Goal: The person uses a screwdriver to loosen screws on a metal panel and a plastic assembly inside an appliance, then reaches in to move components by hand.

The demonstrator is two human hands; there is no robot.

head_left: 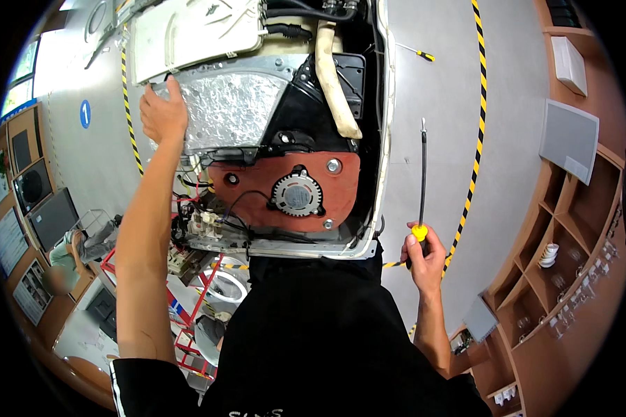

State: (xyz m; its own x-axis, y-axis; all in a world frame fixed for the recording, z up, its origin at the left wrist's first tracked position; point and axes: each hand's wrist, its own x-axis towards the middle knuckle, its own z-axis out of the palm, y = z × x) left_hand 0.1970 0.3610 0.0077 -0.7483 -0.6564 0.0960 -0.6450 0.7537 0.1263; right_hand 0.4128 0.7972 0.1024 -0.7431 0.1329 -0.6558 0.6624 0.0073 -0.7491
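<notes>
Left hand: the left hand [163,111] is stretched far out and rests on the left edge of the silver foil panel [233,111]. Its fingers curl over that edge and touch it. It has hold of the panel's edge and nothing else.
Right hand: the right hand [424,256] is closed tight around the yellow and black handle of a long screwdriver [422,182]. The thin dark shaft points up and far away. Its tip is in the air over the grey floor [438,104], apart from the machine.
Machine: a big opened machine [278,132] fills the middle, with its back cover off. The foil panel sits in its upper left part.
Orange plate: an orange plate [257,194] sits below the foil panel. A round grey part [297,194] is in its middle, and a shiny bolt [334,165] is near its top right.
Tube: a cream tube [335,76] runs down the right side of the inside.
Wires: a bunch of wires and small parts [202,222] sits at the lower left of the machine.
Floor: yellow and black tape [477,125] runs along the floor on the right. Another small screwdriver [417,53] lies far off on the floor.
Shelves: wooden shelves [570,229] stand at the right.
Rack: a red rack [195,306] is at the near left.
</notes>
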